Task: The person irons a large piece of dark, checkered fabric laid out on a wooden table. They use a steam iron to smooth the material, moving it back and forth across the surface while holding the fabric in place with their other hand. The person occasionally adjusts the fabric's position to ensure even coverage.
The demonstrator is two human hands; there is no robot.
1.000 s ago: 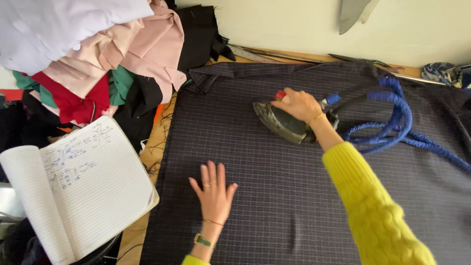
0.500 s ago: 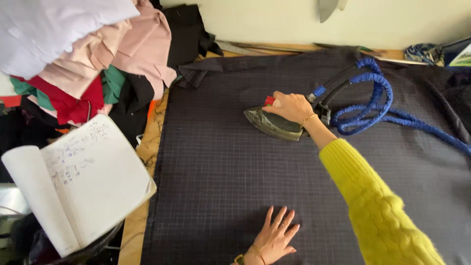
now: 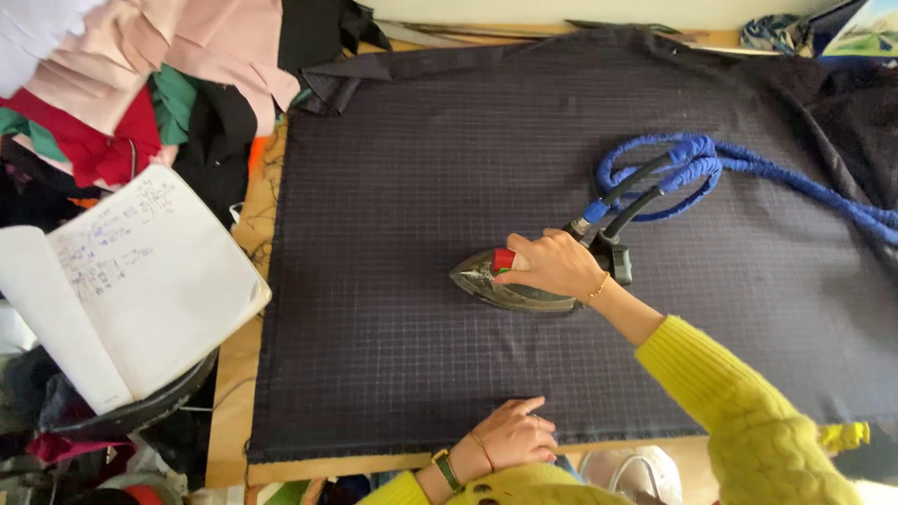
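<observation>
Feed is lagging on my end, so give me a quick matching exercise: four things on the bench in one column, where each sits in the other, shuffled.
Things:
1. iron
2. open notebook
3. blue hose
4. left hand

Places:
A. looped on the cloth's right side
B. at the cloth's near edge
C. off the cloth, to its left
D. mid-cloth, under the right hand

Pairs: 1-D, 2-C, 3-A, 4-B

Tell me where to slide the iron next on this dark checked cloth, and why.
Probably slide the iron toward the cloth's left edge. The right hand grips it mid-cloth with its tip pointing left, the dark checked cloth lies open there, and the left hand steadies the near hem.
</observation>
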